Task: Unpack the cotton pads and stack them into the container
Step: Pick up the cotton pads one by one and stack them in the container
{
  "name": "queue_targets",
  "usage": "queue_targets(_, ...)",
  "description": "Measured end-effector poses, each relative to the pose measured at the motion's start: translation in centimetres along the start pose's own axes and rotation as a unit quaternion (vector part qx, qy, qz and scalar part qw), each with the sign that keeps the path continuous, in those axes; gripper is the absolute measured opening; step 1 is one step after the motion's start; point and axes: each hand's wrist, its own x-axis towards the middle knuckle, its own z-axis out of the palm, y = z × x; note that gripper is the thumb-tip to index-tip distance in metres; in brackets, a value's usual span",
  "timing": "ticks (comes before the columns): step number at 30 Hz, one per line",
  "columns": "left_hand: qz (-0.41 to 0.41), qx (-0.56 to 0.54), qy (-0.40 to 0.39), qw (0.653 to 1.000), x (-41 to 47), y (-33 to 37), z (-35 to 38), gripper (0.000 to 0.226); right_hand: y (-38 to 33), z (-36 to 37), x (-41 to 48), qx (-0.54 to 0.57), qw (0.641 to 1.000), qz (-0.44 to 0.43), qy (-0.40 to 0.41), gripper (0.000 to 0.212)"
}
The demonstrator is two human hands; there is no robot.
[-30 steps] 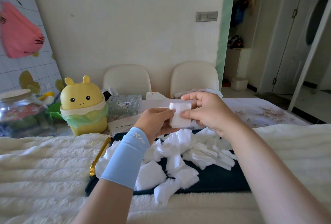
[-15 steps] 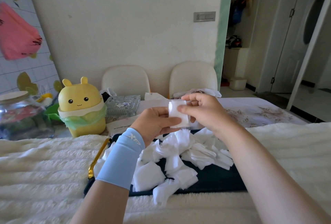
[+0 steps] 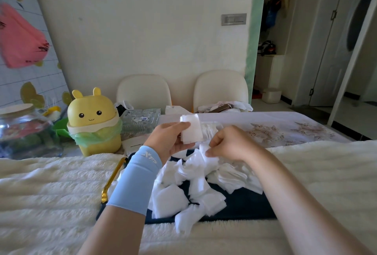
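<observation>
Change: half a second earlier both hands were together on the stack. By this moment the right hand [image 3: 230,142] had dropped away to the loose pads [image 3: 195,185] and pinched one pad [image 3: 204,149] at the far edge of the heap. The left hand [image 3: 173,138] stayed raised, fingers and thumb clasped round the stack [image 3: 191,132], which stood upright in the air above the tray [image 3: 244,203].

Reading: the last pad looked squared onto the stack and the next was being fetched. Many pads lay unsorted, so the task seemed early to midway.

Container [image 3: 212,129]: a clear box showed just behind the stack, with white sheets seemingly inside. Whether the stack touched it, or sat partly in it, I could not tell.

Edges: the heap covered most of the tray. One pad [image 3: 186,219] hung over the near rim onto the blanket [image 3: 40,193] and could slip off. The gold handle [image 3: 114,177] ran beside the left forearm.

Room: the blanket lay open on both sides of the tray. On the surface [image 3: 285,124] beyond, the bin [image 3: 93,122] and jar [image 3: 20,130] stood well to the left, apart from the hands. The right side looked the freer path for setting the stack down.
</observation>
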Motion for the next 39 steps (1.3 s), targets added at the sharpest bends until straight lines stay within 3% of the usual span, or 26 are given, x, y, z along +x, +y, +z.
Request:
queue_targets(3,0.012,0.016,0.051,0.998,0.4,-0.1,-0.4,0.024,0.3,-1.0,0.0,0.158,0.987,-0.009,0.025,0.018)
queue_targets(6,0.033,0.05,0.086,0.995,0.5,-0.2,-0.5,0.01,0.8,-1.6,0.1,0.321,0.947,-0.012,0.016,0.02)
queue_targets(13,0.016,0.038,0.038,0.998,-0.1,-0.6,0.7,0.012,-0.4,-2.1,-0.3,0.498,0.866,-0.047,-0.006,0.034)
queue_targets(19,-0.008,-0.02,-0.064,0.998,-0.9,-0.5,1.9,0.022,-1.8,-1.3,-0.9,0.405,0.911,-0.062,0.045,0.03)
queue_targets(24,-0.013,-0.038,-0.073,0.997,-0.9,-0.6,2.1,0.025,-1.9,-1.3,-0.9,0.348,0.929,-0.059,0.107,0.022)
queue_targets(28,-0.018,-0.036,-0.078,0.996,-1.0,-0.5,2.3,0.03,-1.4,-1.2,-0.3,0.268,0.951,-0.045,0.144,0.029)
queue_targets(32,-0.003,-0.011,-0.12,0.993,-1.1,-0.3,2.4,0.047,-0.9,-1.6,-0.2,0.297,0.951,-0.003,0.083,0.043)
queue_targets(37,0.019,0.048,-0.1,0.994,-1.1,-0.4,2.4,0.021,0.5,-2.6,0.0,0.42,0.907,0.006,-0.017,0.013)
queue_targets(39,0.005,0.048,-0.108,0.993,-1.1,-0.3,2.3,0.021,0.8,-3.0,-0.2,0.397,0.918,0.006,-0.004,0.014)
